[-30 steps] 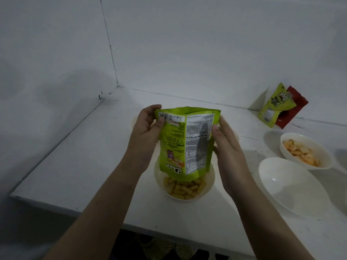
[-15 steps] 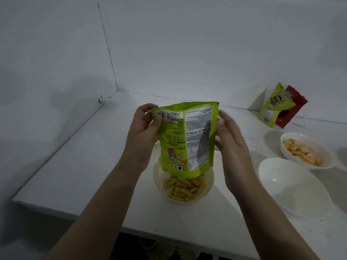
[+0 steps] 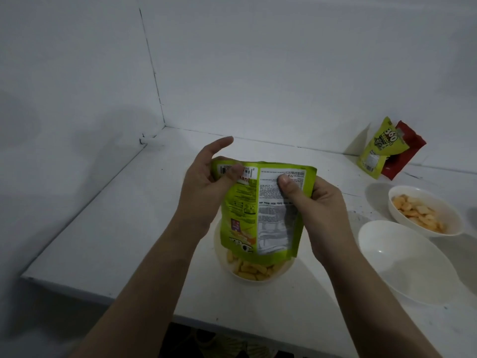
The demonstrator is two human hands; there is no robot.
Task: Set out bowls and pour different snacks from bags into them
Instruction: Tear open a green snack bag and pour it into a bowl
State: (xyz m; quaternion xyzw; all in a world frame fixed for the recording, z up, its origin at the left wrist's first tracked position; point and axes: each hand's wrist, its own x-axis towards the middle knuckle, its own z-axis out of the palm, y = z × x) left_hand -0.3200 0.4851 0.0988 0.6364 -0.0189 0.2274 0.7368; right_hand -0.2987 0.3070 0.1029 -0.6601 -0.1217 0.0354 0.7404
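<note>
A: The green snack bag (image 3: pixel 260 210) hangs upside down over the white bowl (image 3: pixel 254 276) of yellow sticks, on the white table (image 3: pixel 108 228)

B: The left hand (image 3: pixel 204 192) and right hand (image 3: pixel 317 202) each pinch its upper edge, thumbs in front, left forefinger raised

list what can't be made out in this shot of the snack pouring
Head view only:
- Far side of the snack bowl: covered by the upside-down green bag.
- The bag's mouth, and whether anything is left inside: hidden by its opaque back.
- Left hand and right hand fingers behind the bag: hidden.
- Red bag: mostly behind the lime bag.
- Label print: too small.
</note>
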